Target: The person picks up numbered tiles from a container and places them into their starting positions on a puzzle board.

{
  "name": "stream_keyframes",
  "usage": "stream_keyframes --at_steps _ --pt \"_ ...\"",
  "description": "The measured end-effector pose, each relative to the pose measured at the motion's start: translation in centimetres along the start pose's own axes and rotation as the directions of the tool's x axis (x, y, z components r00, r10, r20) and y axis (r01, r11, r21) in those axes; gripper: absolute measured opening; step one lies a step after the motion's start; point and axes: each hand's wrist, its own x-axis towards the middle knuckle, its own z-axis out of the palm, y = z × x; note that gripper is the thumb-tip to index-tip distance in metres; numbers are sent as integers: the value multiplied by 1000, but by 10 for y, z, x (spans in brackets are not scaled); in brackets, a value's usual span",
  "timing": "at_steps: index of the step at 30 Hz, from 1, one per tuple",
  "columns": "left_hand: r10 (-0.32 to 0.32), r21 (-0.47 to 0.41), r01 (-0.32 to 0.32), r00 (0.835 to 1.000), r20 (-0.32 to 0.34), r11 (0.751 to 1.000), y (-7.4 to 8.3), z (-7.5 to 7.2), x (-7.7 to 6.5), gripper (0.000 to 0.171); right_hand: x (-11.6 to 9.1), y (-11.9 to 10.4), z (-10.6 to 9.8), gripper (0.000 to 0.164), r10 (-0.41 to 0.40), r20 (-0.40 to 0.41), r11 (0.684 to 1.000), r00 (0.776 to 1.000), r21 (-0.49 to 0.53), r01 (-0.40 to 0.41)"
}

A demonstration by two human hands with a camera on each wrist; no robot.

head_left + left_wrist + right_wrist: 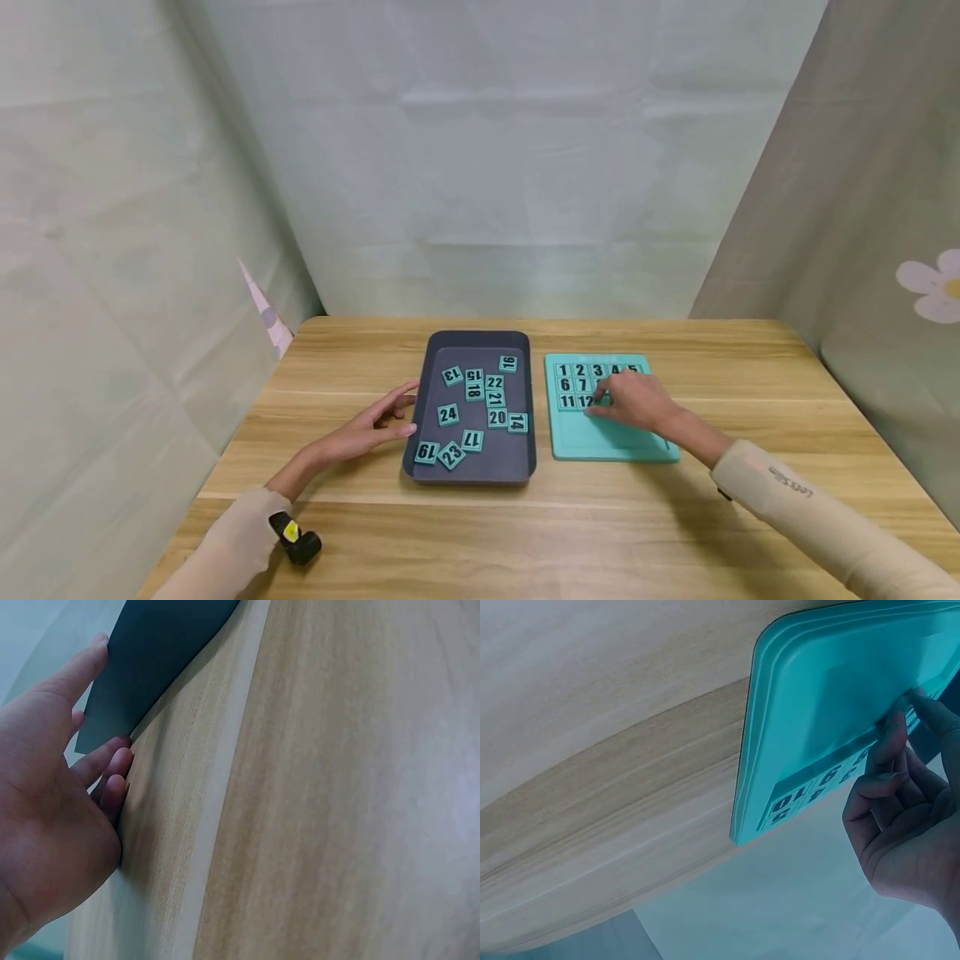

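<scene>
On the right of the head view lies a turquoise number board (619, 443), its upper rows filled with number tiles. My right hand (636, 402) is over the board, thumb and index finger pinching at the number 12 tile (585, 402) in the third row. The hand covers the slots to its right. In the right wrist view, the thumb and index fingertips meet low at the board's surface. My left hand (372, 427) rests at the left rim of a dark grey tray (480, 473), with its thumb and fingers relaxed against the side.
Several loose number tiles lie scattered in the tray, among them a 24 tile (447, 414) and a 16 tile (508, 363), some turned sideways or upside down. Tray and board stand side by side on a wooden table (360, 542). Pale cloth (525, 167) hangs behind it.
</scene>
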Motion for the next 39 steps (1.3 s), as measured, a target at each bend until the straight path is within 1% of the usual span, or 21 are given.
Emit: stream_keyframes --at_steps 5,11,14,18,22,24,27,31,33,36,39 --pt "18 15 -18 1000 -2 1000 0 0 -1 71 0 -2 -4 25 -24 -42 1000 999 5 25" --pt "16 14 -16 1000 -3 1000 0 0 -1 71 1 -7 -11 22 -68 -87 998 994 2 68" --pt "12 7 -12 1000 -6 1000 -1 0 0 71 4 -13 -16 21 -88 -97 996 991 -10 88" --pt "1 -2 -1 1000 -8 1000 -1 0 0 71 12 -23 -21 22 -92 -81 996 992 -1 92" --pt "2 -1 -2 1000 -7 1000 -1 0 1 71 21 -38 -27 22 -118 -78 993 990 13 119" --pt "6 3 -6 1000 -3 1000 -1 0 1 72 27 -47 -30 22 -144 -75 990 987 4 144" --pt "-12 -7 12 1000 -5 1000 -1 0 1 72 39 -62 -33 24 -154 -48 988 987 -7 154" --pt "-21 -13 21 1000 -5 1000 -2 1 0 71 62 -81 -38 26 -155 -20 988 988 -29 155" --pt "-18 -10 18 1000 -3 1000 -2 1 0 70 75 -90 -41 28 -172 -11 984 985 -44 172" --pt "-15 -10 15 1000 -1 1000 -1 2 0 71 93 -103 -46 32 -238 28 968 971 -73 239" --pt "-7 -7 7 1000 1 1000 -2 4 1 71 111 -115 -45 33 -305 105 946 947 -85 314"
